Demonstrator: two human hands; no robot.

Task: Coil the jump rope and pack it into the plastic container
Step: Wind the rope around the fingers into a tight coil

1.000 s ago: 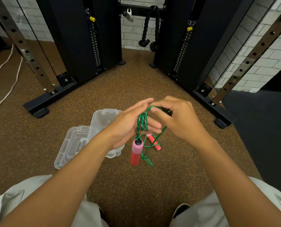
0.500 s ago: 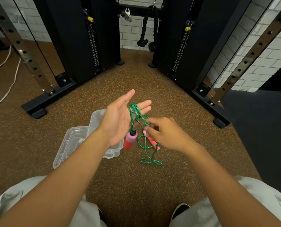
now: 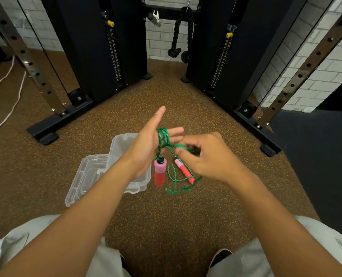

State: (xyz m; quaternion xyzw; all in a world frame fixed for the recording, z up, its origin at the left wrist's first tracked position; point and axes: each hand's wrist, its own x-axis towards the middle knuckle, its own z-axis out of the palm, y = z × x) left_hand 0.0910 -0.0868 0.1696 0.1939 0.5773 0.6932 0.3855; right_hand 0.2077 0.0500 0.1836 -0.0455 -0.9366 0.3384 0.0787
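A green jump rope (image 3: 163, 136) is looped several times round the straight fingers of my left hand (image 3: 148, 144), which is held flat with the palm turned right. One pink and red handle (image 3: 159, 171) hangs from those loops below the palm. My right hand (image 3: 204, 156) pinches a stretch of the rope just right of the coil. The second handle (image 3: 184, 170) lies on the floor under my right hand, with loose rope (image 3: 176, 183) trailing round it. The clear plastic container (image 3: 124, 148) stands open on the floor behind my left wrist, its lid (image 3: 86, 176) laid out to the left.
Brown speckled gym floor (image 3: 166, 216) lies all round. Black cable-machine columns (image 3: 98, 47) and their base feet (image 3: 46, 132) stand ahead on both sides. A dark mat (image 3: 316, 156) covers the right. White cords (image 3: 10, 108) run along the far left. My knees are at the bottom.
My right hand went from the coil down to the loose rope and has come back up level with my left fingers, drawing rope with it. My left hand opened flat.
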